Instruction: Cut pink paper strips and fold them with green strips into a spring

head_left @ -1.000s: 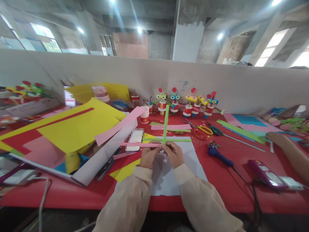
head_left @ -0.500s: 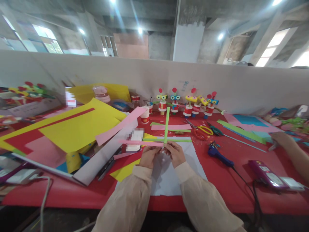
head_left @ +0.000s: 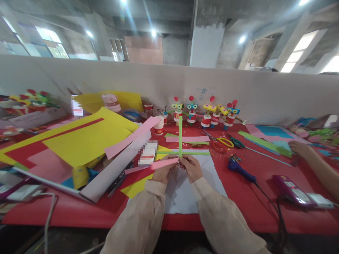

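Over a white sheet, my left hand and my right hand meet with pinched fingers. Between them they grip the joined ends of two narrow paper strips. The green paper strip stands upright, pointing away from me. The pink paper strip runs to the left across my left hand. Exactly which fingers press on which strip is hard to make out. Another green strip lies flat along the sheet's far edge, behind my hands.
Paper-cup figures stand by the partition. Scissors, a blue glue gun with a cord and a purple device lie to the right. Yellow paper covers the left. Another person's hand is at far right.
The pink strip has swung toward me, its free end now over my left hand. The upright green strip has shifted slightly left. At far right, the other person's hand has moved left.
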A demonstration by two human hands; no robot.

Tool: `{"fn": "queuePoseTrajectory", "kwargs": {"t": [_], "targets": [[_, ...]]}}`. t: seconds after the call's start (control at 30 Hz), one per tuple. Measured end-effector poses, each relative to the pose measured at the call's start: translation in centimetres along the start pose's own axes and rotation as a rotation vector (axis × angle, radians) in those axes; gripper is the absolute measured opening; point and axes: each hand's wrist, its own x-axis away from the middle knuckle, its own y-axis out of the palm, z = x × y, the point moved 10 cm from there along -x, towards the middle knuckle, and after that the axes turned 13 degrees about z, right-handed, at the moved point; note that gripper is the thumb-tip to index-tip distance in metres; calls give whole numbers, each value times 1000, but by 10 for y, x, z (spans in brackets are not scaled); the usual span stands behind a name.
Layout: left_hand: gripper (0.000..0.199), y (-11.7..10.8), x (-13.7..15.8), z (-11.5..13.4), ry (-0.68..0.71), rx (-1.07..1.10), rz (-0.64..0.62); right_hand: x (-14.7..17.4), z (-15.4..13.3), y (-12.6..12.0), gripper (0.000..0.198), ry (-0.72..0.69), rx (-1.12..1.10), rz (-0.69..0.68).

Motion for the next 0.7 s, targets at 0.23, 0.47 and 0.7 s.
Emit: {"fn": "queuePoseTrajectory", "kwargs": {"t": [0.23,0.47,0.7], "targets": [[36,-2,-4,-1,32,-93,-54,-4,4,-1,19,-81,88,-20],[38,-5,-5,2,54,-118,-40,0,-8,4,18,-210,232,-102],[39,-6,-5,3,23,-74,19,9,-14,10,17,-251,259,-118]]}}
